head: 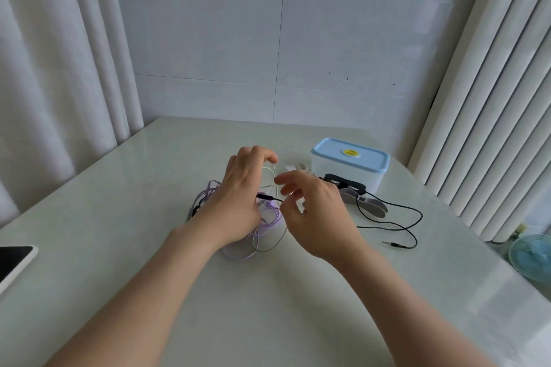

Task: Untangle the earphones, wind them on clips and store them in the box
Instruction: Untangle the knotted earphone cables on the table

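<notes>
Left hand (pixel 238 197) pinching pale cable (pixel 274 171) above tangled earphones (pixel 269 217), right hand (pixel 316 211) curled beside it, hold unclear, lidded box (pixel 348 168) behind clips (pixel 374 206).

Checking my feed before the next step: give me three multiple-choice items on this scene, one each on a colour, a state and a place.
1. The lid of the box is: A. red B. light blue C. black
2. The box is: A. closed B. open C. tipped over
3. Where are the tangled earphones? A. in the box B. on the floor C. on the table at the left hand and right hand
Key: 1 B, the lid shows light blue; 2 A, the lid sits on the upright box; 3 C, cables lie under and between the hands.
</notes>
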Demonstrator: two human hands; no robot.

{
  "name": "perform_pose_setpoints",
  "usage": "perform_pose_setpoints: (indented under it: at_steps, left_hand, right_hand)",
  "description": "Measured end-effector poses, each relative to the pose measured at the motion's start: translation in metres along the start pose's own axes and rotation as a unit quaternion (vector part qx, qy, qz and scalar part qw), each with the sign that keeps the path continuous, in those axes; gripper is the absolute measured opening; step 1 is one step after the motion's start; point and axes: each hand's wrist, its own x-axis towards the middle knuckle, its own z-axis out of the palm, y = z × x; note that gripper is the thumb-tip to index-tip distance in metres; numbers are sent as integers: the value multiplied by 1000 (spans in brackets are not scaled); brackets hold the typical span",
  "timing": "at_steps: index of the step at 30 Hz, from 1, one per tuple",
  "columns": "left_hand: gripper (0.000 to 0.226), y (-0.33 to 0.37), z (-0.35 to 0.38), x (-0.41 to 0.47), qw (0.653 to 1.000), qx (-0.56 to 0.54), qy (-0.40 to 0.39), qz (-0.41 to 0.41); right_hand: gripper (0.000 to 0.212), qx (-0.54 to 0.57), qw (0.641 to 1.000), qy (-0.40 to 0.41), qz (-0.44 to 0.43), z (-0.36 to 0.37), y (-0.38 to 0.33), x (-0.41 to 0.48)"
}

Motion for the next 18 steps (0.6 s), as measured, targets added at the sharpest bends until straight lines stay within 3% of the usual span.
perform_pose_setpoints:
  at_steps: [8, 11, 15, 18]
  left_hand:
    - [75, 2, -2, 5, 991, -91, 71, 68]
    - [69, 3, -1, 6, 987, -100, 101, 68]
    - [61, -2, -4, 7, 992, -19, 96, 77]
    - [25, 1, -9, 5, 988, 51, 136, 55]
  right_hand:
    - [13, -11, 999, 25, -29, 12, 9, 3]
    - [18, -21, 999, 28, -23, 10, 8, 5]
    - [24, -28, 999, 23, 2, 9, 10, 4]
    - [24, -20, 998, 43, 34, 7, 11, 3]
